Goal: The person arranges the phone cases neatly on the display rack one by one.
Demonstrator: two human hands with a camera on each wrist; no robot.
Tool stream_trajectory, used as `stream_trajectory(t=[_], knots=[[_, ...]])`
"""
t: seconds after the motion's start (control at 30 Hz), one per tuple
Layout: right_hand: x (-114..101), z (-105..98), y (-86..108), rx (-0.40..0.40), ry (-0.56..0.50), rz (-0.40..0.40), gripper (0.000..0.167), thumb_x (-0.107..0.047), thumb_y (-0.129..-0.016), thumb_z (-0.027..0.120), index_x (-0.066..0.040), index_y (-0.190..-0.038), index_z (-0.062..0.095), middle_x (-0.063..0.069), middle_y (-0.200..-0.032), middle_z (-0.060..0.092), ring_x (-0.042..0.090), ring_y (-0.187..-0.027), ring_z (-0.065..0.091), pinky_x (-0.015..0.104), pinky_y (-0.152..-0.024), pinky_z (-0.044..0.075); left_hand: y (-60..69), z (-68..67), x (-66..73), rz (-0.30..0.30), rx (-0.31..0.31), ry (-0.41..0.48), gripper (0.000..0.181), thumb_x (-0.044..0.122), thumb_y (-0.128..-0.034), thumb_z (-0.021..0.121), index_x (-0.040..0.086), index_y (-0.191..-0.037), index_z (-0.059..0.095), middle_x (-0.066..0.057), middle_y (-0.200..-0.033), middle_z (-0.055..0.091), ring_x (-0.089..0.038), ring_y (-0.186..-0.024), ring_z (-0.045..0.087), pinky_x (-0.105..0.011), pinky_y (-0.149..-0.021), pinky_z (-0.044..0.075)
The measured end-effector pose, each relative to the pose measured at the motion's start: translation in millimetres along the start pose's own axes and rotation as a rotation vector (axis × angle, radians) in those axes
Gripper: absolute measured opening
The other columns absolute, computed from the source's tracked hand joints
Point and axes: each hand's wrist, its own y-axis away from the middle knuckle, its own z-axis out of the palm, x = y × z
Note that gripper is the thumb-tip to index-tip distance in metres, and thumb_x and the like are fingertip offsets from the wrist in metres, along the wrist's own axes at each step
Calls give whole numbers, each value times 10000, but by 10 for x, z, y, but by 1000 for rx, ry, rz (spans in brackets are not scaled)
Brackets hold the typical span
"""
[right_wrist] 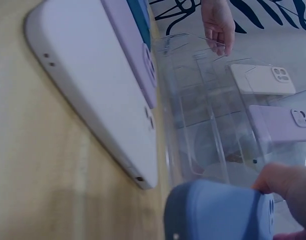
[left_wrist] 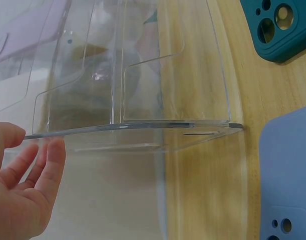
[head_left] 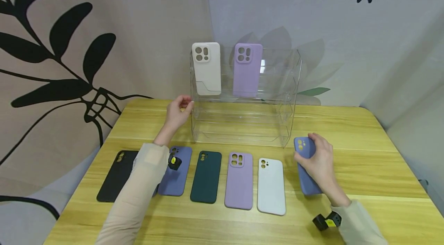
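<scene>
Pale cloth (head_left: 156, 25) printed with dark leaves hangs behind the wooden table (head_left: 374, 160). With my right hand (head_left: 319, 156) I grip the blue case (head_left: 306, 181) by its sides, well in from the table's right edge; it is plain, with rounded corners and camera holes near one top corner. I cannot tell whether its lower edge touches the wood. With my left hand (head_left: 178, 113) I pinch the left side edge of the clear rack (head_left: 243, 135), near the table's back edge. Two cases, white (head_left: 210, 77) and lilac (head_left: 247, 77), stand in the rack's top tier toward its left; its lower tiers show bare plastic. Five more lie in a row along its front. Bare wood separates the row's right end from my grip, and a broader stretch reaches the table's right edge.
</scene>
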Motion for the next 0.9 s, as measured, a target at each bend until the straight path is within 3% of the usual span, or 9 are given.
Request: stream_trajectory(t=[0.53,0.9], knots=[[-236,-64,-297,2,-22,-17,644,-72,-643,751,114,-1208,503,320,-1227,492,455,-1042,420,511,-804,327,-2,1,-21,1,-6,15,249,61,-930,552,-90,-1128,556,-206,-1015,585,-294,-900,580,-129,-628,481],[-423,-26,-577,62,-78,-136,636,-107,-636,745,119,-1185,519,314,-1201,513,454,-1025,437,528,-831,312,-3,0,-23,12,4,15,232,55,-926,556,-87,-1109,567,-207,-999,592,-298,-887,586,-131,-614,480]])
